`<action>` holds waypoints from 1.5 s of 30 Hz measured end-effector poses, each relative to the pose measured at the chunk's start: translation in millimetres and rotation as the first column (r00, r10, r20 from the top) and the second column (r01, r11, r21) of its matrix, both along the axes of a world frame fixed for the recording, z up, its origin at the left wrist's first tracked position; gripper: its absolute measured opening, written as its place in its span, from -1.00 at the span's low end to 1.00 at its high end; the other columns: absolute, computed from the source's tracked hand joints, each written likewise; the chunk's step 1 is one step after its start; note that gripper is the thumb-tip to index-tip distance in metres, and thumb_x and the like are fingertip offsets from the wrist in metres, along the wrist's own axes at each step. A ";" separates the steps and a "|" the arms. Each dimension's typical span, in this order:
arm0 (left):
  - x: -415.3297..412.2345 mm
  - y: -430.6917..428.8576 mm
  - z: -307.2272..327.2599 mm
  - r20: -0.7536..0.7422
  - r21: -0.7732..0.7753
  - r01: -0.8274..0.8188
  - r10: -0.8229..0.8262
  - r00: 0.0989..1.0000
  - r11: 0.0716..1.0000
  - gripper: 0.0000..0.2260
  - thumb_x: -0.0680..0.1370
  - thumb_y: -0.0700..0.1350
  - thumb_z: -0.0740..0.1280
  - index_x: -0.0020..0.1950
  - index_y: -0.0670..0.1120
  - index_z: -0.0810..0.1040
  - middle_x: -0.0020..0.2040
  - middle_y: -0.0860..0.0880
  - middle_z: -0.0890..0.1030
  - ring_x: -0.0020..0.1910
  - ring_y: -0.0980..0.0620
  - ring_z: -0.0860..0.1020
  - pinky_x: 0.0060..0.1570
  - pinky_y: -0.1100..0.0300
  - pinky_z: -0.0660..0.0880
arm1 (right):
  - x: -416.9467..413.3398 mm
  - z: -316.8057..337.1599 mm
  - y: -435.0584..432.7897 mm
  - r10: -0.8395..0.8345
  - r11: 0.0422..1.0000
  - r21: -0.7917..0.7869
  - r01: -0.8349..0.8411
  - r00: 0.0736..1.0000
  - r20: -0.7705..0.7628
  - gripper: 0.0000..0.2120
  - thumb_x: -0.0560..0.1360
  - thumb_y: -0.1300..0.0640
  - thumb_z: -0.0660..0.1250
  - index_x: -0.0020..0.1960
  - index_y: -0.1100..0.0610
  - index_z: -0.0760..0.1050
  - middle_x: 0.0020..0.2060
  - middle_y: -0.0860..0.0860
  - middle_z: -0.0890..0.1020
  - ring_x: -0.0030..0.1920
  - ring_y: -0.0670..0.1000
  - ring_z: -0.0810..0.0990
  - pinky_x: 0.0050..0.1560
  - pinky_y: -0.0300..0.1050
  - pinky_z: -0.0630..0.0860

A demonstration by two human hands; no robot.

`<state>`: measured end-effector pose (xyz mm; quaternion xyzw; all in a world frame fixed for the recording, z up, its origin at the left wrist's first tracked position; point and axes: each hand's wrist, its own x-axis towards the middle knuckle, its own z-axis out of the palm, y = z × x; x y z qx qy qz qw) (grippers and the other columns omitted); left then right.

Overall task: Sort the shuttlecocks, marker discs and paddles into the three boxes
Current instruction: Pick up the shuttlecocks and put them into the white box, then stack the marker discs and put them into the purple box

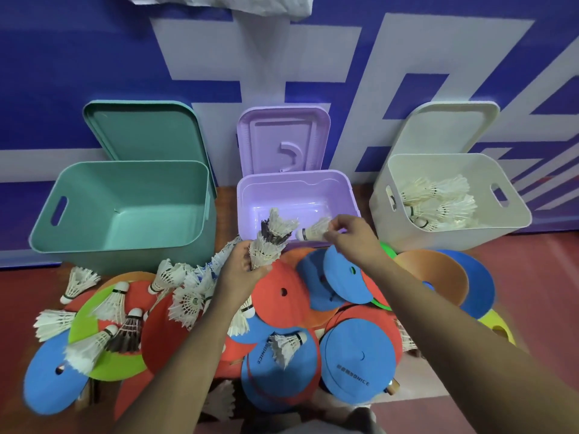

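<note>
On the floor by the blue wall (pixel 78 57): three open boxes stand in a row, each with its lid leaning on the wall behind it.
Boxes: green box (pixel 125 258) at left, purple box (pixel 294 177) in the middle, white box (pixel 454 236) at right.
White box contents: a heap of white shuttlecocks (pixel 438 202).
Left hand (pixel 242 267): fingers curl round the narrow near end of a stack of shuttlecocks (pixel 269 242), just in front of the purple box.
Stack direction: long axis slants from near left to far right; feather skirts open away, toward the purple box; one dark-feathered shuttlecock sits among the white ones.
Right hand (pixel 351 236): fingertips pinch the feather skirt of a single shuttlecock (pixel 313 231) above the purple box's near rim.
Single shuttlecock direction: long axis lies nearly left to right, with the cork pointing left at the stack and just apart from it.
Near floor: marker discs (pixel 282 292) in red, blue, green and orange overlap in a wide pile.
Near left: loose shuttlecocks (pixel 116 302) lie across the discs, pointing in many directions.
Near right: a wooden handle end (pixel 393 386) shows under a blue disc.
</note>
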<state>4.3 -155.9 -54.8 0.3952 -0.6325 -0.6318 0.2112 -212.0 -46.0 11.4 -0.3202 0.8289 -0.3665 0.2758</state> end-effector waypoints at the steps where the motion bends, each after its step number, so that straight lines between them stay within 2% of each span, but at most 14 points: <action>1: -5.0 -0.2 3.3 -0.003 -0.004 -0.004 0.004 1.000 1.000 -0.53 0.42 -0.37 0.47 0.12 0.12 0.46 0.08 0.07 0.63 0.06 0.10 0.61 0.09 0.20 0.52 | -8.3 12.7 4.0 -0.055 0.996 -0.061 0.059 0.997 0.054 -0.83 0.39 0.21 0.34 -0.34 0.04 0.46 -0.53 -0.16 0.47 -0.43 -0.03 0.43 -0.35 -0.12 0.42; 4: -23.1 -0.4 15.1 -0.004 -0.041 0.006 -0.006 1.000 0.999 -0.51 0.40 -0.41 0.46 0.09 0.12 0.46 0.04 0.10 0.61 0.02 0.09 0.60 0.01 0.31 0.50 | -34.3 48.6 11.7 -0.167 0.956 -0.225 0.187 0.981 0.103 -0.87 0.40 0.21 0.32 -0.30 0.07 0.44 -0.46 -0.05 0.47 -0.38 0.04 0.43 -0.31 0.07 0.47; 8: -47.4 1.9 32.3 0.007 -0.100 0.075 -0.074 0.997 0.992 -0.55 0.39 -0.31 0.50 0.13 0.10 0.48 0.07 0.07 0.63 0.08 0.01 0.61 0.09 0.13 0.52 | -61.7 78.0 15.7 -0.146 0.940 -0.303 0.158 0.987 0.064 -0.88 0.40 0.21 0.31 -0.29 0.08 0.43 -0.45 -0.02 0.48 -0.40 0.00 0.39 -0.31 -0.14 0.31; 13: -86.5 11.8 58.5 0.061 -0.209 0.145 -0.135 0.989 0.967 -0.55 0.37 -0.21 0.49 0.16 0.15 0.49 0.08 0.11 0.63 0.12 0.10 0.59 0.14 0.17 0.49 | -84.6 86.8 31.5 0.149 0.979 -0.131 -0.157 0.987 -0.064 -0.80 0.43 0.28 0.33 -0.32 0.06 0.42 -0.44 -0.06 0.48 -0.40 -0.05 0.41 -0.29 -0.17 0.35; 16: -112.8 26.8 72.6 0.149 -0.297 0.209 -0.171 0.974 0.932 -0.57 0.41 -0.27 0.46 0.16 0.12 0.48 0.05 0.16 0.59 0.03 0.42 0.50 0.04 0.50 0.38 | -102.4 82.3 50.7 0.256 0.964 -0.059 -0.261 0.964 -0.077 -0.80 0.43 0.31 0.34 -0.29 0.10 0.42 -0.42 -0.05 0.47 -0.40 -0.10 0.41 -0.30 -0.18 0.34; 18: -133.5 41.2 81.0 0.174 -0.334 0.228 -0.177 0.969 0.915 -0.55 0.41 -0.31 0.46 0.17 0.09 0.48 0.01 0.21 0.56 -0.03 0.52 0.46 -0.06 0.60 0.33 | -120.5 78.4 66.8 0.200 0.974 -0.105 -0.200 0.980 -0.016 -0.82 0.46 0.34 0.31 -0.25 0.13 0.42 -0.43 -0.05 0.47 -0.47 -0.17 0.40 -0.36 -0.27 0.34; 20: -157.0 55.3 84.5 0.173 -0.339 0.230 -0.180 0.968 0.912 -0.54 0.40 -0.31 0.47 0.18 0.09 0.49 0.02 0.20 0.57 -0.04 0.49 0.49 -0.06 0.59 0.34 | -143.0 75.9 85.5 0.118 0.981 -0.162 -0.108 0.991 0.058 -0.85 0.49 0.38 0.28 -0.18 0.17 0.44 -0.41 -0.01 0.48 -0.53 -0.20 0.41 -0.43 -0.33 0.33; 23: -200.5 77.7 90.3 0.157 -0.348 0.254 -0.211 0.965 0.902 -0.54 0.38 -0.20 0.50 0.20 0.13 0.48 0.11 0.12 0.60 0.06 0.29 0.55 0.07 0.40 0.42 | -184.5 71.4 115.3 0.015 0.981 -0.194 0.010 0.992 0.127 -0.90 0.51 0.38 0.25 -0.08 0.21 0.44 -0.35 0.08 0.51 -0.55 -0.14 0.46 -0.49 -0.23 0.38; 25: -238.0 91.2 91.7 0.171 -0.375 0.285 -0.237 0.956 0.882 -0.53 0.36 -0.15 0.52 0.19 0.09 0.46 0.12 0.10 0.60 0.11 0.19 0.56 0.12 0.29 0.43 | -216.6 65.6 134.2 -0.039 0.979 -0.195 0.064 0.991 0.127 -0.91 0.52 0.34 0.26 -0.09 0.18 0.45 -0.31 0.11 0.54 -0.47 -0.10 0.49 -0.42 -0.16 0.41; 27: -278.4 103.9 90.9 0.196 -0.396 0.308 -0.248 0.949 0.865 -0.57 0.37 -0.17 0.52 0.16 0.05 0.47 0.11 0.08 0.61 0.08 0.17 0.56 0.06 0.29 0.42 | -248.5 58.1 152.5 -0.057 0.984 -0.162 0.068 0.996 0.073 -0.99 0.53 0.23 0.29 -0.07 0.15 0.48 -0.30 0.05 0.57 -0.39 -0.09 0.48 -0.35 -0.19 0.40; 31: -345.5 120.8 77.5 0.330 -0.416 0.405 -0.280 0.901 0.814 -0.63 0.40 -0.16 0.49 0.15 -0.01 0.48 0.13 -0.01 0.51 0.09 0.05 0.49 0.02 0.25 0.36 | -299.4 42.6 178.7 -0.074 0.992 -0.104 0.069 0.997 -0.039 -0.84 0.50 0.08 0.38 -0.01 0.15 0.49 -0.24 -0.03 0.55 -0.28 -0.07 0.48 -0.35 -0.39 0.35; 36: -389.4 130.0 50.8 0.543 -0.393 0.627 -0.381 0.748 0.672 -0.54 0.37 -0.07 0.55 0.20 -0.09 0.50 0.07 0.00 0.49 0.04 0.04 0.46 -0.04 0.27 0.30 | -338.7 6.7 185.3 0.014 0.990 0.138 0.008 0.987 -0.158 -0.75 0.53 0.02 0.33 -0.07 0.22 0.48 -0.23 0.03 0.56 -0.20 0.03 0.51 -0.24 -0.10 0.35; 40: -395.7 131.9 27.9 0.658 -0.368 0.701 -0.361 0.660 0.611 -0.61 0.37 -0.15 0.50 0.10 -0.12 0.42 -0.02 -0.03 0.52 -0.02 -0.04 0.49 -0.10 0.13 0.38 | -348.1 -27.4 187.0 0.246 0.926 0.348 -0.147 0.933 -0.262 -0.75 0.62 0.10 0.15 -0.12 0.22 0.48 -0.08 0.22 0.58 -0.06 0.21 0.54 -0.17 -0.10 0.31; 45: -394.6 133.3 5.2 0.767 -0.388 0.748 -0.263 0.586 0.538 -0.68 0.45 -0.17 0.42 0.19 -0.04 0.52 0.10 -0.07 0.56 0.09 -0.07 0.53 0.04 0.07 0.48 | -349.1 -47.7 180.7 0.395 0.826 0.522 -0.212 0.878 -0.270 -0.64 0.64 0.04 0.08 0.08 0.26 0.55 0.09 0.21 0.56 0.09 0.19 0.54 0.06 -0.04 0.45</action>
